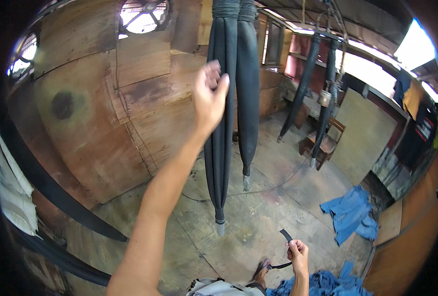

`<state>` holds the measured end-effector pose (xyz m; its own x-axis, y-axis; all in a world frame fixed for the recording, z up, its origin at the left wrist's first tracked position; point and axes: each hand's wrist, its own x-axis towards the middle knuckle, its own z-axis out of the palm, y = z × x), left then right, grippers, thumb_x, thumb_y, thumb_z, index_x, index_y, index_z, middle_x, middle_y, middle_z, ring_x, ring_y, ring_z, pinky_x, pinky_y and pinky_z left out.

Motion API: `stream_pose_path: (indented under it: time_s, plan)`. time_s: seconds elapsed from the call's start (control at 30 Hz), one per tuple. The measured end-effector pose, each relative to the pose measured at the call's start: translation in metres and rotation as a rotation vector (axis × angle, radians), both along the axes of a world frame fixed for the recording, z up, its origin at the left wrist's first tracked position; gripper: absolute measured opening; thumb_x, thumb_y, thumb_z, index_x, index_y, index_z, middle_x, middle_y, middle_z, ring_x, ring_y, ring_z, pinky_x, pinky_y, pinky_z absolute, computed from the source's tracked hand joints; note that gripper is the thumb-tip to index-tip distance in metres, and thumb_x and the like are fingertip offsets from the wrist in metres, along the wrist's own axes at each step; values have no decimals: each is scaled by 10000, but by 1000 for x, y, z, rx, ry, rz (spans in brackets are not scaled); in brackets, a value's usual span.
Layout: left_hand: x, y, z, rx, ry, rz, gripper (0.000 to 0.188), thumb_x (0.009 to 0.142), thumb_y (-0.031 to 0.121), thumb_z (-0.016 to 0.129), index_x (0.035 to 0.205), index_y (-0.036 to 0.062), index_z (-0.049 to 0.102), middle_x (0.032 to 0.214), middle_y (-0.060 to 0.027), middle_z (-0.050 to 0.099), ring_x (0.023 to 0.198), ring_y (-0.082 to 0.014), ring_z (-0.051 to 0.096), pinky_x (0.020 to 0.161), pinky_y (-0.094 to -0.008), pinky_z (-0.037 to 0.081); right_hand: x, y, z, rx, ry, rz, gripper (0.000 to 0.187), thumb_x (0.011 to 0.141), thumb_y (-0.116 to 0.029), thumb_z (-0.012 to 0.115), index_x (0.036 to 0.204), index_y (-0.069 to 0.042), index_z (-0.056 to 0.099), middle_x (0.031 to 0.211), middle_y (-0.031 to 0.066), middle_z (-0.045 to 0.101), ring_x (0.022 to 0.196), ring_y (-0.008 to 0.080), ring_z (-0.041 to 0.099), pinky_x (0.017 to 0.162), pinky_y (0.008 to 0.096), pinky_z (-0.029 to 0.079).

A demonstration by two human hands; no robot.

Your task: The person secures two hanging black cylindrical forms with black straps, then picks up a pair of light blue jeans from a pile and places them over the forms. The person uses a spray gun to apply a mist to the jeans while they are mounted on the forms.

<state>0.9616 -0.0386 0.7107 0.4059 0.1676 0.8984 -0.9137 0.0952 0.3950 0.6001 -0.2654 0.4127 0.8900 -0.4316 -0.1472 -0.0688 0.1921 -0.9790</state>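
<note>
White cloth at far left, a long black tube curving down beside it, its tip low near the floor. Wood wall behind, dark round stain on it, fan in an opening up top. Left hand raised, arm reaching up from the lower edge, fingers half curled, thumb apart from them; blurred, cannot tell whether it touches the pleated tube right by it. That tube hangs from above, narrowing to a grey tip over the floor; a smoother tube hangs just right of it. Sandalled foot below, black strip running from near it up to the right hand. Right hand low, thumb and fingers pinched on the strip, short end sticking out above the grip. Hands well apart. Farther back, two thin tubes hang near a wooden chair. Blue pile at the bottom edge beside the right forearm, blue cloth on the floor above it. Pale board leans behind, hung clothes at far right.
</note>
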Motion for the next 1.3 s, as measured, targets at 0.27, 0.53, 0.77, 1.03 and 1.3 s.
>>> stream_pose_path:
  time_s: [0.27,0.53,0.77,1.03,1.3]
  plan:
    - [102,4,154,278,121,276,932,715,542,842,1305,-93,498,1266,-285,572,1106,-308,627,912,-382,537,108,-133,31,-120,-50,155,235,998,-217,587,870,-29,646,556,-56,445,464,38,343,442,226,223]
    - [103,-24,146,79,220,258,438,762,322,835,1022,-10,716,914,-131,744,825,-194,713,776,-332,564,224,-215,121,-362,-203,326,294,995,-276,593,835,-32,628,563,-48,466,481,45,375,461,231,263]
    - [102,-42,146,115,196,520,666,690,455,843,1086,-52,670,1021,-225,721,993,-310,707,906,-402,537,307,-170,257,-573,-578,424,246,995,-235,566,865,-30,605,577,-54,469,484,28,378,468,208,277]
    - [92,-37,151,290,189,-73,728,683,428,893,1122,-84,620,1001,-205,700,878,-243,714,769,-348,599,335,-100,416,-797,-930,367,305,1010,-338,550,939,-59,651,563,-91,387,484,9,317,466,210,198]
    - [99,-38,153,327,262,-308,652,762,398,841,1195,-24,598,1009,-140,702,871,-202,716,784,-332,611,367,-53,491,-969,-1070,437,278,989,-299,602,957,-33,675,604,-90,416,548,11,340,503,210,232]
